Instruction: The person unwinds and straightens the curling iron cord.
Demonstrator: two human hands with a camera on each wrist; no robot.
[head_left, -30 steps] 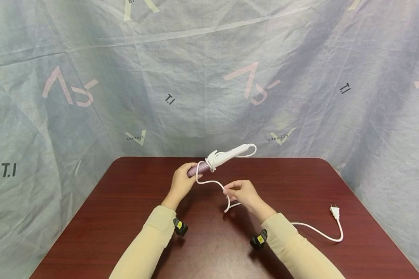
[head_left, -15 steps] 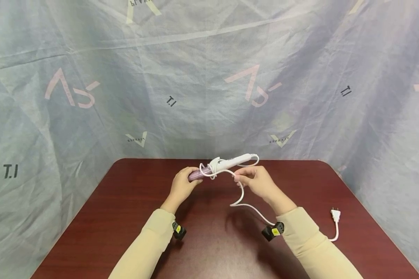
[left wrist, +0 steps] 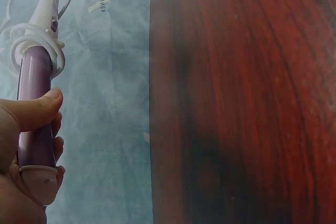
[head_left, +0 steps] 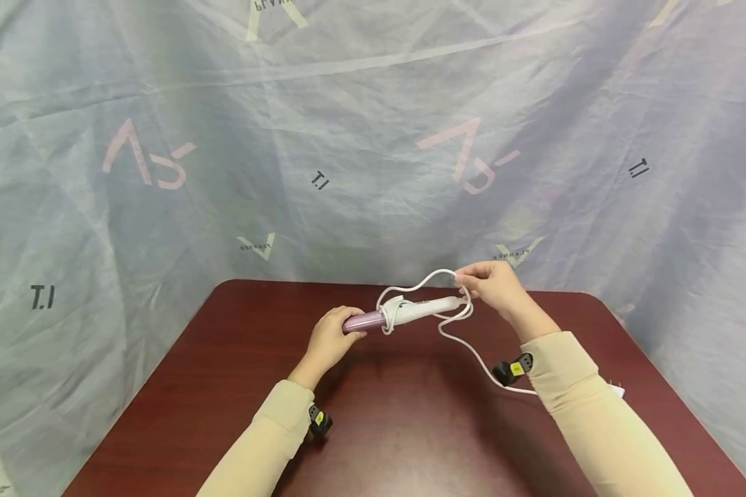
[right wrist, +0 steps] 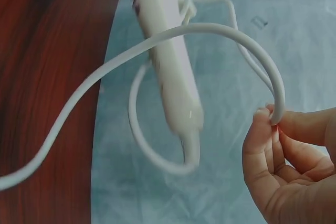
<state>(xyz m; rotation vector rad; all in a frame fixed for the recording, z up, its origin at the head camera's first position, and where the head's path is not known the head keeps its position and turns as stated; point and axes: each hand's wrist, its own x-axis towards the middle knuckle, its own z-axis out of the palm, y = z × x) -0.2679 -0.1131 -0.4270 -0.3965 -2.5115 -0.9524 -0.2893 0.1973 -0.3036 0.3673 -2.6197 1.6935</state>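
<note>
My left hand (head_left: pixel 331 338) grips the purple barrel of a curling iron (left wrist: pixel 37 85), thumb across it and fingers curled beneath. The iron's white handle (head_left: pixel 425 308) points to the right, held above the table. Loops of its white power cord (right wrist: pixel 207 29) are wrapped around the iron where barrel and handle meet. Between thumb and fingertips, my right hand (head_left: pixel 494 284) pinches the cord just beyond the handle's end. From that pinch the cord hangs in a curve and runs down toward the right forearm. In the right wrist view the handle looks slightly blurred.
A dark red wooden table (head_left: pixel 224 386) lies below both hands. The cord's white plug (head_left: pixel 617 391) rests on it at the right, partly hidden by the right sleeve. A grey printed cloth (head_left: pixel 360 138) hangs behind the table's far edge.
The right hand has moved up, away and to the right with the cord, from in front of the iron to beyond its handle end. The iron has tilted nearer to level in the left hand.
</note>
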